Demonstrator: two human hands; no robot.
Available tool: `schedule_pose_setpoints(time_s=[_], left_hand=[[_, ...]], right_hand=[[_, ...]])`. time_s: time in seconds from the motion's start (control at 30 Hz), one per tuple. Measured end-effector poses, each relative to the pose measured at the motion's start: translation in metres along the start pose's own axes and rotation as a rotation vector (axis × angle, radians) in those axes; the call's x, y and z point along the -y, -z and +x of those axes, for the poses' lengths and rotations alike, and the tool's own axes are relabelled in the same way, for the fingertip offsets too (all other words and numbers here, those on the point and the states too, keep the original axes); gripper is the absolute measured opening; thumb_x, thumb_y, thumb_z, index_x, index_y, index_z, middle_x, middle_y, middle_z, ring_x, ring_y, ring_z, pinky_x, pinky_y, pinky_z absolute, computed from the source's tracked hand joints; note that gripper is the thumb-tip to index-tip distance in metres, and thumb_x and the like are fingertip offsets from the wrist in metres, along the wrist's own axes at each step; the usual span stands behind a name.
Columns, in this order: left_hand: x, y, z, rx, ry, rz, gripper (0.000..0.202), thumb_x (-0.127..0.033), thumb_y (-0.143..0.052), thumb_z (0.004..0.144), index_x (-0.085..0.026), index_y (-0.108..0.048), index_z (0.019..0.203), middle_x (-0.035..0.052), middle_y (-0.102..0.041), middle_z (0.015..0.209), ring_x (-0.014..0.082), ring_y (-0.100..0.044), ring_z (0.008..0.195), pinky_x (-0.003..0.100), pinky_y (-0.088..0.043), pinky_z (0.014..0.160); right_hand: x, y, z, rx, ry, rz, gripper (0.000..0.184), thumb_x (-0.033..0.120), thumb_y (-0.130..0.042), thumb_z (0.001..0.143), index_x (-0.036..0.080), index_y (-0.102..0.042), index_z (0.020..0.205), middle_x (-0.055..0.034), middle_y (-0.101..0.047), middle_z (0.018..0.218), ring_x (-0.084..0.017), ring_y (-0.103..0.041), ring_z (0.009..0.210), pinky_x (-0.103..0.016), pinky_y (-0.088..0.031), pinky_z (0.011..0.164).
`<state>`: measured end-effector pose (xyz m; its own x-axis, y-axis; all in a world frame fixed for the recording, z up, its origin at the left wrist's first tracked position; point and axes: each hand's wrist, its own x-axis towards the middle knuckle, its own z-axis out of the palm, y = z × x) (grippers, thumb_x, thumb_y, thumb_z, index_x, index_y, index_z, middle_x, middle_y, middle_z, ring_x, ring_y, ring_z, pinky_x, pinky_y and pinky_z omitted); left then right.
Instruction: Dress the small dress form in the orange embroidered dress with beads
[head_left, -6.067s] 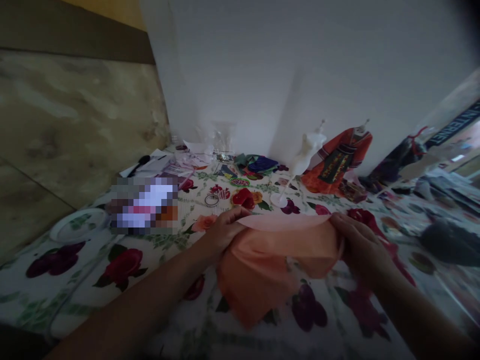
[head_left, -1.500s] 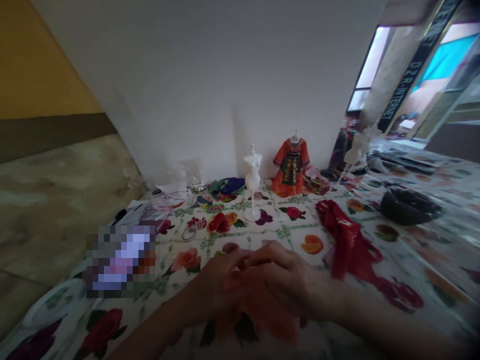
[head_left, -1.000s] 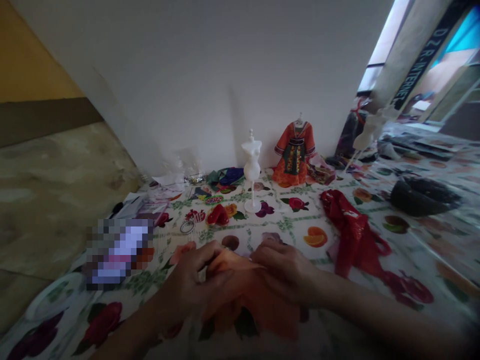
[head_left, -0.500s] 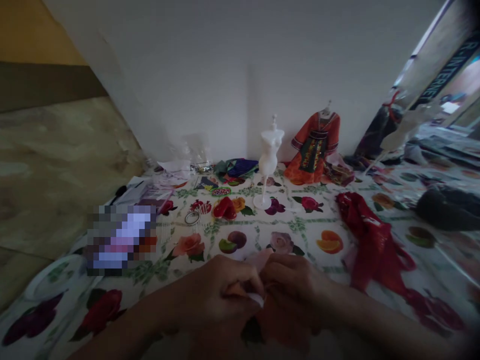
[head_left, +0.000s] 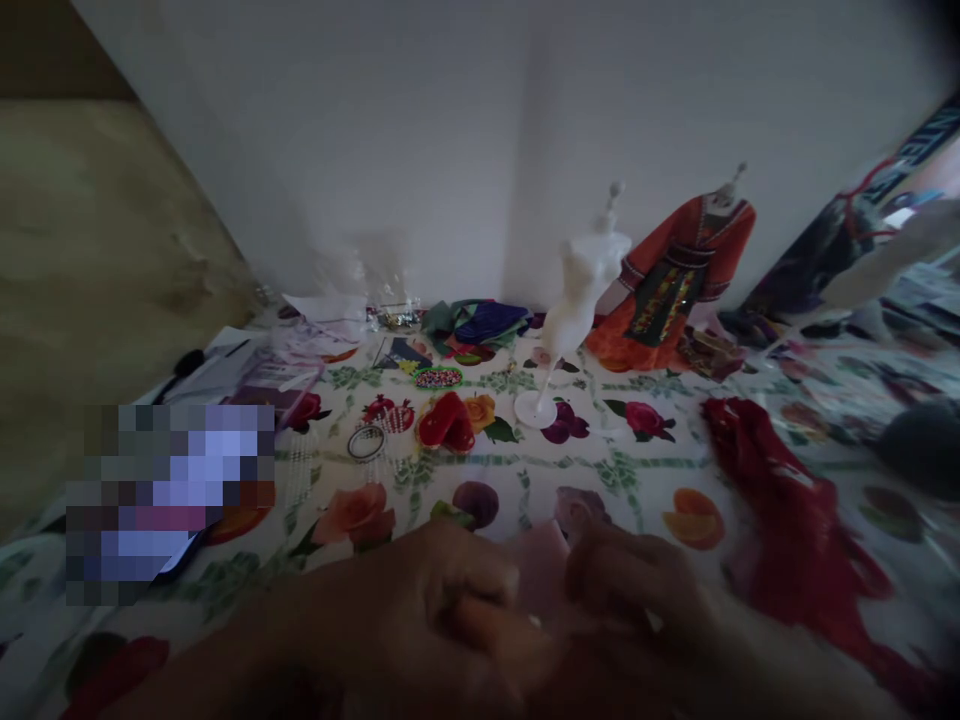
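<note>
My left hand (head_left: 420, 610) and my right hand (head_left: 637, 590) are close together at the bottom of the view, dark and blurred. Both are closed on a piece of orange-pink cloth (head_left: 544, 570); a pale corner of it pokes up between them. The rest of the cloth is hidden under my hands. They hover just over the flowered tablecloth (head_left: 615, 470).
A white mini mannequin (head_left: 574, 300) stands behind, next to a small orange dress on a stand (head_left: 679, 275). Red fabric (head_left: 780, 500) lies to the right. A red piece (head_left: 446, 425), a ring (head_left: 366, 442), folded cloths (head_left: 472, 322) and papers (head_left: 262, 370) lie to the left.
Six seconds ago the cloth was spread wide between my hands. They have since come together and bunched it. The view has moved lower and nearer the table.
</note>
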<state>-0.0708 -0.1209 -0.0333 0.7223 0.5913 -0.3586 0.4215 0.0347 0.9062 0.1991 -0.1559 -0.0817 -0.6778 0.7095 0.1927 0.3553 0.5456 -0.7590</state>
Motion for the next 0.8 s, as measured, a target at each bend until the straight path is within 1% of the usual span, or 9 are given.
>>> schedule_pose_setpoints(time_s=[0.07,0.17,0.3,0.37,0.5,0.57,0.63,0.73,0.8], left_hand=[[0.005,0.007,0.001,0.044,0.018,-0.058,0.038,-0.057,-0.063,0.084,-0.024,-0.062,0.065,-0.0019,-0.068,0.073,0.0155,-0.057,0.067,0.025,-0.049,0.06],[0.004,0.014,0.001,0.057,0.019,-0.115,0.043,-0.054,-0.064,0.083,-0.021,-0.053,0.057,0.0,-0.072,0.082,0.0187,-0.063,0.075,0.03,-0.052,0.07],[0.0,0.018,-0.006,0.032,-0.026,-0.14,0.046,-0.052,-0.069,0.076,-0.021,-0.043,0.054,0.0003,-0.062,0.067,0.0183,-0.058,0.067,0.031,-0.051,0.066],[0.002,0.019,-0.01,-0.02,-0.021,-0.081,0.043,-0.051,-0.071,0.074,-0.022,-0.045,0.055,-0.0007,-0.055,0.06,0.0159,-0.051,0.06,0.028,-0.047,0.059],[0.01,0.025,-0.011,-0.227,-0.041,-0.017,0.044,-0.05,-0.072,0.071,-0.02,-0.044,0.055,-0.0026,-0.043,0.054,0.0112,-0.039,0.053,0.023,-0.036,0.048],[0.011,0.027,-0.007,-0.254,-0.098,0.02,0.039,-0.05,-0.071,0.074,-0.02,-0.051,0.061,-0.0028,-0.046,0.06,0.0104,-0.042,0.055,0.021,-0.036,0.05],[0.007,0.028,-0.002,-0.189,-0.104,0.099,0.031,-0.049,-0.071,0.079,-0.02,-0.062,0.08,-0.0019,-0.055,0.07,0.0113,-0.049,0.062,0.021,-0.038,0.054],[-0.001,0.022,0.003,-0.103,-0.054,0.273,0.038,-0.05,-0.07,0.084,-0.022,-0.067,0.11,-0.0005,-0.062,0.081,0.0139,-0.057,0.071,0.022,-0.04,0.059],[-0.006,0.014,0.007,-0.105,-0.05,0.371,0.04,-0.051,-0.069,0.086,-0.024,-0.068,0.115,0.0007,-0.066,0.086,0.0156,-0.06,0.076,0.023,-0.042,0.063]], right_hand=[[-0.001,0.002,0.001,0.026,-0.05,-0.006,0.014,0.015,-0.063,0.09,0.021,-0.052,0.083,0.0008,-0.061,0.077,-0.01,-0.055,0.065,-0.022,-0.043,0.055],[-0.002,0.005,-0.001,0.093,-0.169,-0.012,0.019,0.012,-0.068,0.084,0.021,-0.052,0.08,0.003,-0.059,0.074,-0.008,-0.052,0.062,-0.02,-0.039,0.051],[-0.003,0.012,-0.003,0.142,-0.255,0.068,0.012,0.019,-0.069,0.087,0.021,-0.057,0.085,0.0024,-0.061,0.075,-0.008,-0.052,0.063,-0.019,-0.038,0.051],[-0.004,0.02,-0.001,0.147,-0.24,0.109,0.011,0.027,-0.066,0.092,0.02,-0.059,0.086,0.0023,-0.06,0.074,-0.008,-0.051,0.062,-0.019,-0.039,0.053],[-0.01,0.038,0.004,0.18,-0.211,0.195,0.016,0.035,-0.062,0.097,0.018,-0.064,0.096,0.0,-0.063,0.084,-0.009,-0.055,0.071,-0.02,-0.044,0.061],[-0.012,0.045,0.004,0.178,-0.203,0.224,0.02,0.037,-0.061,0.098,0.018,-0.065,0.097,-0.0011,-0.065,0.088,-0.011,-0.057,0.077,-0.021,-0.046,0.066],[-0.012,0.049,0.003,0.147,-0.198,0.251,0.022,0.038,-0.059,0.099,0.017,-0.065,0.097,-0.0013,-0.065,0.087,-0.011,-0.058,0.078,-0.021,-0.047,0.067],[-0.008,0.049,0.001,0.109,-0.19,0.293,0.025,0.039,-0.058,0.099,0.016,-0.065,0.093,0.0005,-0.06,0.08,-0.01,-0.054,0.072,-0.02,-0.044,0.063],[-0.004,0.047,0.0,0.112,-0.182,0.304,0.027,0.041,-0.057,0.1,0.016,-0.064,0.091,0.0016,-0.056,0.078,-0.009,-0.05,0.07,-0.02,-0.041,0.061]])
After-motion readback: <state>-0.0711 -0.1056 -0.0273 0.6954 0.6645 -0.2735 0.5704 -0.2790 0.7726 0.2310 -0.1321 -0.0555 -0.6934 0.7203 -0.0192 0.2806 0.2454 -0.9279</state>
